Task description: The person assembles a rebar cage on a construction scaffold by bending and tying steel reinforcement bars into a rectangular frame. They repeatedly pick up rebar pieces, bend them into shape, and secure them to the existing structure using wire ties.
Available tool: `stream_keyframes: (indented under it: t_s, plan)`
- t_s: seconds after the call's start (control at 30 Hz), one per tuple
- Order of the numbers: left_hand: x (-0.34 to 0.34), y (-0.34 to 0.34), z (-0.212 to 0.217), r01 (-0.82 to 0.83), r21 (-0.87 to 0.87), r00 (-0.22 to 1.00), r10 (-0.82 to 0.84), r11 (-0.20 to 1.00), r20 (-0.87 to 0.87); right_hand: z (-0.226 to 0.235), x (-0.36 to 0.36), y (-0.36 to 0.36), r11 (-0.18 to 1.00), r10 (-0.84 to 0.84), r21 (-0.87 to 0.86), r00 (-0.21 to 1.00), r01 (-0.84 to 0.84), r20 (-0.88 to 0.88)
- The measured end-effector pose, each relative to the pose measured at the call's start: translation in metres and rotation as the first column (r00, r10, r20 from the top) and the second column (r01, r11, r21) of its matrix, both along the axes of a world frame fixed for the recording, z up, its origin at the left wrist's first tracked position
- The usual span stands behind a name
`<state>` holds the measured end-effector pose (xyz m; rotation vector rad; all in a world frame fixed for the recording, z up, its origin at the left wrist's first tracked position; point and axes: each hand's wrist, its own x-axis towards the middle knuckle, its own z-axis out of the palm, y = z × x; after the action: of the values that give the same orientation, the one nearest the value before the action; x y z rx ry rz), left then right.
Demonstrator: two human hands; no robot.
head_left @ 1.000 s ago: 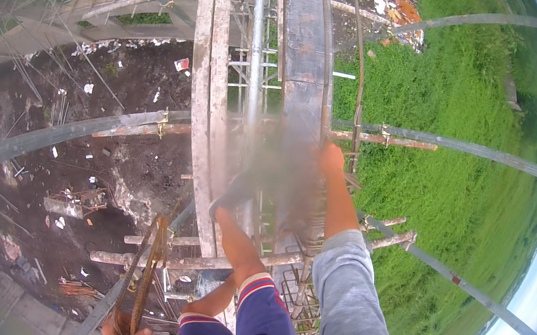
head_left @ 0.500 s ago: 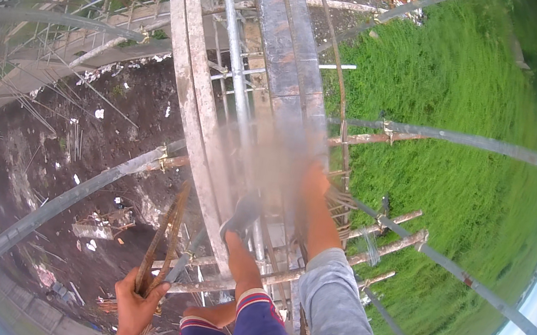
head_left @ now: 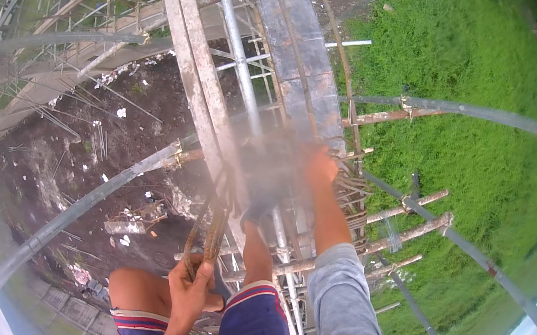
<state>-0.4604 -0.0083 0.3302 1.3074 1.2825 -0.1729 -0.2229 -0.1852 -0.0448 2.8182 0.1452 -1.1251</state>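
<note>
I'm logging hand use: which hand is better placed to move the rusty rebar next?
Likely the left hand: it holds the rusty rebar, while the right hand is farther forward near the grey panel, its grip blurred.

Hands, two: left hand (head_left: 190, 288), right hand (head_left: 322, 167). Rusty bars (head_left: 214, 238) in the left: at least two, exact count lost to blur. Pale planks (head_left: 201, 50), side by side: two. Silver pipe (head_left: 236, 52) off their right edge: one. Metal-sheeted beam (head_left: 301, 38): one. Beyond the beam's right edge, over grass (head_left: 479, 181): grey tubes (head_left: 504, 117), three; wooden poles (head_left: 408, 233), four or more.
</note>
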Motion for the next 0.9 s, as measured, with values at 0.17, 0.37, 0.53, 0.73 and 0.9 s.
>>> stream_keyframes:
  t_s: [0.17, 0.37, 0.53, 0.73, 0.9]
  plan:
    - [0.018, -0.004, -0.011, -0.029, -0.132, 0.999, 0.032, 0.991, 0.018, 0.003, 0.001, 0.001, 0.999, -0.018, 0.037, 0.999, 0.019, -0.027]
    - [0.051, 0.01, -0.065, 0.066, -0.079, 0.987, -0.053, 0.995, 0.15, 0.016, 0.002, 0.004, 0.991, -0.097, 0.098, 0.995, 0.095, 0.017]
    - [0.126, 0.057, -0.159, 0.117, -0.035, 0.973, -0.107, 0.993, 0.205, 0.017, 0.002, 0.004, 0.993, -0.098, 0.067, 0.993, 0.094, 0.062]
    - [0.227, 0.109, -0.257, 0.21, 0.01, 0.923, -0.201, 0.978, 0.328, 0.009, 0.005, 0.007, 0.997, -0.074, -0.017, 0.995, 0.073, -0.07]
    - [0.29, 0.144, -0.317, 0.293, 0.03, 0.91, -0.288, 0.956, 0.298, 0.008, 0.0, 0.004, 0.996, -0.085, -0.007, 0.996, 0.085, -0.029]
